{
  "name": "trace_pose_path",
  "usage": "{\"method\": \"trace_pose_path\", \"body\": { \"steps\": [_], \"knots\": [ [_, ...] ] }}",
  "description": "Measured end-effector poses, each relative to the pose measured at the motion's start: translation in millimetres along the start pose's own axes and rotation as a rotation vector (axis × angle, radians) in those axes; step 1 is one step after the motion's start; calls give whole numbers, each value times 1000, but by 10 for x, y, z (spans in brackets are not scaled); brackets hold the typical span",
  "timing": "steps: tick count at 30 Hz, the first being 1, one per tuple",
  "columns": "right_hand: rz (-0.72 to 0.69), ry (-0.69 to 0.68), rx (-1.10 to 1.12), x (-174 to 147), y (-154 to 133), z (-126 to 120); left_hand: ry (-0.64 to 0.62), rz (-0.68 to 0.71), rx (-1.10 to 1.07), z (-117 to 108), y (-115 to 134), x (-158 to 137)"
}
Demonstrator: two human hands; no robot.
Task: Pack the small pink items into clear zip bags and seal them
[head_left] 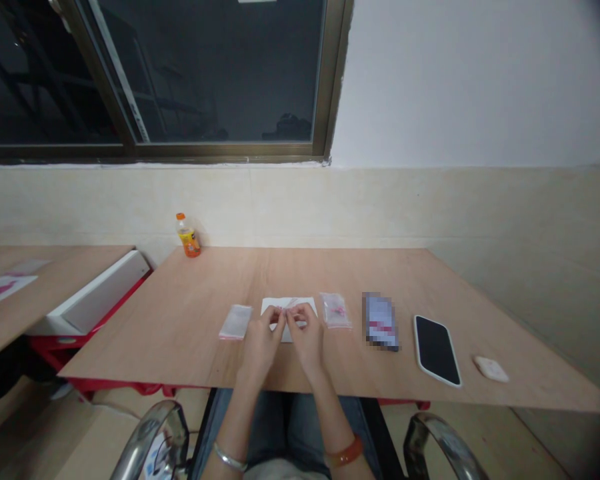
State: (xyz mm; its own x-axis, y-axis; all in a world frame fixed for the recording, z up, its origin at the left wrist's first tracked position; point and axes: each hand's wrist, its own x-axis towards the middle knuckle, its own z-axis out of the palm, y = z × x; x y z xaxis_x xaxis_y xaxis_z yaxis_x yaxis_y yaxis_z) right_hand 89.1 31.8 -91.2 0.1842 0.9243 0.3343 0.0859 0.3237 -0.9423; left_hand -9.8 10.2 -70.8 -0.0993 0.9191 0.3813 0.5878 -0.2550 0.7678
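Above a white sheet of paper [286, 336], my left hand [265, 333] and my right hand [306, 331] meet fingertip to fingertip. Both are closed in a pinch. A tiny pinkish bit seems to show between the tips, too small to name. To the left of my left hand lies a stack of clear plastic bags [236, 323]. Just right of my right hand is a clear plastic bag [336, 311] with small pink pieces inside.
A phone with a blurred screen [381, 321], a white-edged tablet [437, 351] and a pale small case [491, 369] lie to the right on the wooden table [180, 333]. An orange drink bottle [188, 236] stands at the back left. Metal chair armrests [153, 437] flank my legs.
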Motion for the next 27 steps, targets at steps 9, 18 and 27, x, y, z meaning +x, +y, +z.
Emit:
{"method": "trace_pose_path", "body": {
  "steps": [9, 18, 27],
  "knots": [
    [57, -113, 24, 95, 204, -115, -105, 191, 81, -74, 4, 14],
    [49, -361, -112, 140, 253, -273, -204, 220, 221, -68, -167, -22],
    [-34, -383, -126, 133, 222, -324, -198, 215, 236, -80, -131, 13]
  ]
}}
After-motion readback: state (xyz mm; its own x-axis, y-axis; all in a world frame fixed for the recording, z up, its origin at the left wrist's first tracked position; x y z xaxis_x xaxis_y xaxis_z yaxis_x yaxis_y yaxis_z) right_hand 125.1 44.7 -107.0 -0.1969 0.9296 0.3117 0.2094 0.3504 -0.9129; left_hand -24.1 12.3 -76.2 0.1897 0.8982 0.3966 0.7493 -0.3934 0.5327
